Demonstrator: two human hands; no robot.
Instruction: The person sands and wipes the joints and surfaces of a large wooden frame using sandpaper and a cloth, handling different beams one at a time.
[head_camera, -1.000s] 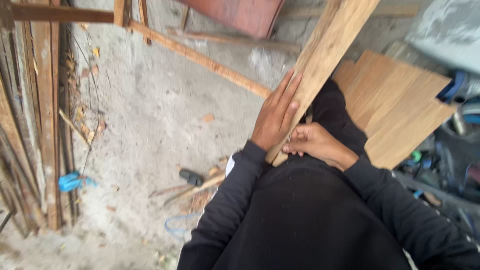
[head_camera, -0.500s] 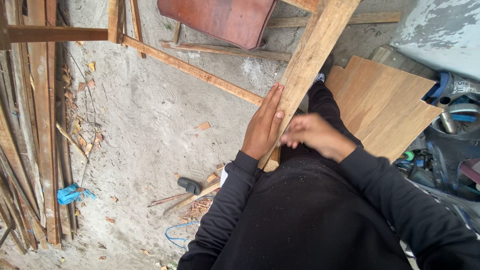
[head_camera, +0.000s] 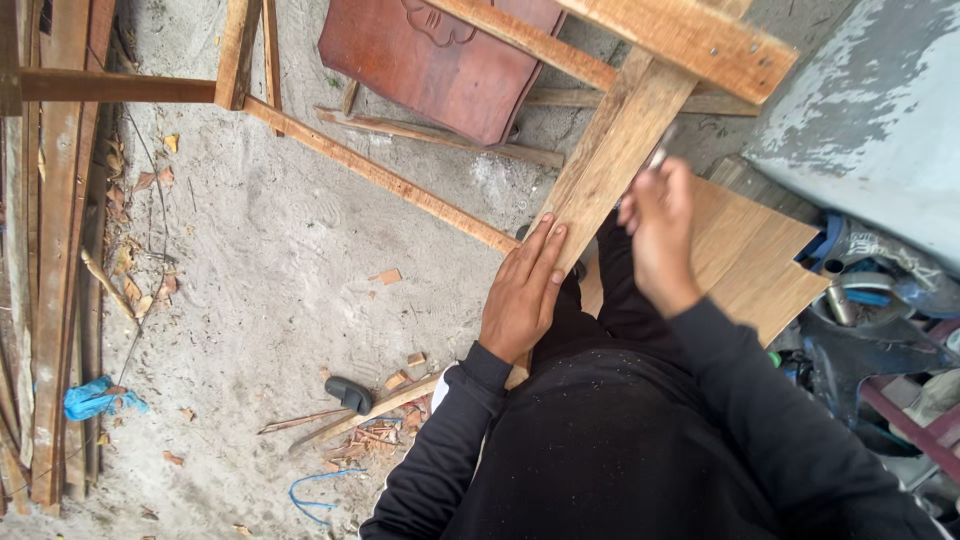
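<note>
Item 1. Left hand (head_camera: 522, 295): laid flat, fingers extended and together, palm pressed on the face of the wooden plank (head_camera: 610, 160); nothing enclosed in it. It sits just below frame centre, fingertips pointing toward 1 o'clock.

Item 2. Right hand (head_camera: 658, 232): raised at 2 o'clock of the left hand, just beside the plank's right edge, fingers curled shut around a small slender object (head_camera: 657, 157) whose pale tip shows above the knuckles; blurred, kind cannot be told.

Item 3. Wooden plank: pale, long, running from the person's lap up toward 1 o'clock, where it meets a crosspiece (head_camera: 690, 35) carrying small dark fastener heads.

Item 4. Black sleeves and garment (head_camera: 620, 450): fill the lower frame at 5 to 6 o'clock.

Item 5. Plywood sheet (head_camera: 755, 265): light brown, at 3 o'clock of the right hand, partly behind the forearm.

Item 6. Reddish carved panel (head_camera: 430, 65): at 12 o'clock, lying on the sandy ground (head_camera: 260, 260), with thin battens beneath and beside it.

Item 7. Long batten (head_camera: 380, 175): diagonal, from 10 o'clock down to the plank beside the left fingertips.

Item 8. Hammer (head_camera: 350, 395): dark head, wooden handle, on the ground at 8 o'clock of the left hand, amid wood chips.

Item 9. Stacked timber lengths (head_camera: 50, 300): along the 9 o'clock edge, with a blue scrap (head_camera: 95, 398) at their base.

Item 10. Blue cord (head_camera: 315, 490): looped, at 7 o'clock.
</note>
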